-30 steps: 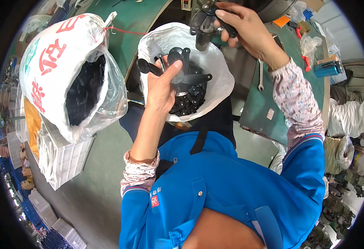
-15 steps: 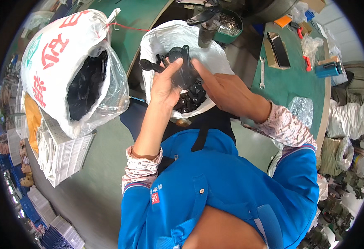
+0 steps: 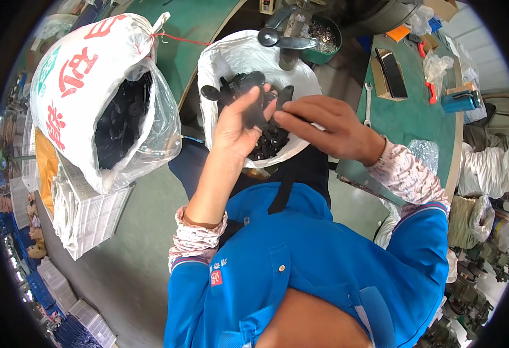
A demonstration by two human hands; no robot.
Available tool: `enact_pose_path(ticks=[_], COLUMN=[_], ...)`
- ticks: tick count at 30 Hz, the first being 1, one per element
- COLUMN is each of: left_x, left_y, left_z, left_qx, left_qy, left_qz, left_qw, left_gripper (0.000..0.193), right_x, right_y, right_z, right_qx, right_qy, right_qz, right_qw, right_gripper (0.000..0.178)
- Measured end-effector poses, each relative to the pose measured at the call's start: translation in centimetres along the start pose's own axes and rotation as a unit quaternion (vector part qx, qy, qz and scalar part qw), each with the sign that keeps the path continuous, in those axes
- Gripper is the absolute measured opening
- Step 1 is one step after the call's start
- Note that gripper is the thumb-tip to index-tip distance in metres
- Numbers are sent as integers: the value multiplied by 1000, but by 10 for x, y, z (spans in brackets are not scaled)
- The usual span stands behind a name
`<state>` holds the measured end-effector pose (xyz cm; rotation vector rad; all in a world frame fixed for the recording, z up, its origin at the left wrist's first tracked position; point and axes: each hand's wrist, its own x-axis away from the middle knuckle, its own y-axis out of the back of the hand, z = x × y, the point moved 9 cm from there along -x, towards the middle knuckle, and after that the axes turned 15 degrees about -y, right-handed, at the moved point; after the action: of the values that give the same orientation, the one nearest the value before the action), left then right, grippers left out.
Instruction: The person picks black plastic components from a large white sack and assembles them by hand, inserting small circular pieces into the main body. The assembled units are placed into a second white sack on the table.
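Several long black parts with rounded ends point(image 3: 246, 84), like crank handles, lie bunched in my left hand point(image 3: 231, 127), its fingers curled round them. My right hand point(image 3: 336, 127) pinches one black handle-like part point(image 3: 285, 95) between thumb and fingers, just right of that bunch. Both hands are over a container lined with a white bag point(image 3: 215, 58). More black parts point(image 3: 273, 140) lie at its bottom, partly hidden by my hands.
A big white sack point(image 3: 63, 110) gapes at the left, full of black parts point(image 3: 124, 122). Beyond my hands stand a machine's black-armed lever point(image 3: 292, 43) and a green tub point(image 3: 318, 57) of small metal pieces. On the right bench lie a wrench point(image 3: 368, 104) and a phone point(image 3: 391, 72).
My right hand has gone from a pointing finger beside the bunch to pinching one part, a little to the right. The bunch has shifted in my left hand. The machine's lever has turned.
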<state>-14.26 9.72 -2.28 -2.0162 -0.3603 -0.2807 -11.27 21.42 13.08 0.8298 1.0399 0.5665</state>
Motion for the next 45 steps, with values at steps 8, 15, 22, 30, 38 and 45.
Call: enact_pose_path(ticks=[8,15,22,30,38,45], left_x=[0,4,2,10,12,34], left_y=[-11,-19,-20,-22,-7,-30], left_z=[-13,-21,-23,-8,-8,10], left_qx=[-11,8,38,22,14,33], left_qy=[-54,-84,-115,-58,-5,126], left_qz=[43,61,57,97,96,193], left_qw=[998,995,991,993,995,972], left_gripper=[29,28,33,36,24,28], right_x=[-24,-80,-16,31,37,6], right_y=[34,33,-17,-89,-43,-35], right_z=[-120,-150,-127,-57,-77,-65], right_qx=[-386,-444,-499,-562,-484,-475], right_qy=[-408,-521,-480,-450,-425,-342], right_qz=[-102,3,-10,51,-10,82], right_qw=[821,729,721,693,765,807], right_gripper=[36,24,53,51,30,32])
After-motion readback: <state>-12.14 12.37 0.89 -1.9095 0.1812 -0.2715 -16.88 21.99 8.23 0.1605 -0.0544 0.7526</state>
